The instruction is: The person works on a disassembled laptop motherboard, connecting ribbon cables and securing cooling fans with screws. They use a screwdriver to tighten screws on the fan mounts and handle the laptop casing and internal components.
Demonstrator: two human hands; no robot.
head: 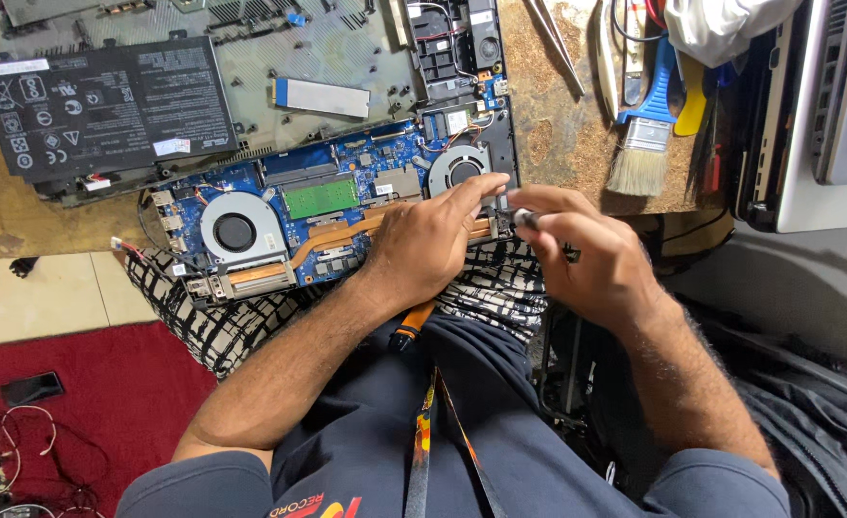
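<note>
Opened laptop across my lap, both hands meeting at its right edge.

I'm pressing my left hand (423, 245), fingers curled loosely, onto the blue motherboard (347, 206) with its copper heat pipe (332, 240) running left-right between two round fans; my right hand (587, 254) is pinching a slim screwdriver (524, 219), tip touching the board's right corner, nearer than the left.

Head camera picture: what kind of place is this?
Probably a computer repair bench: an opened laptop with its blue circuit board and fans bared, a cleaning brush, and more laptops stacked beside it.
</note>
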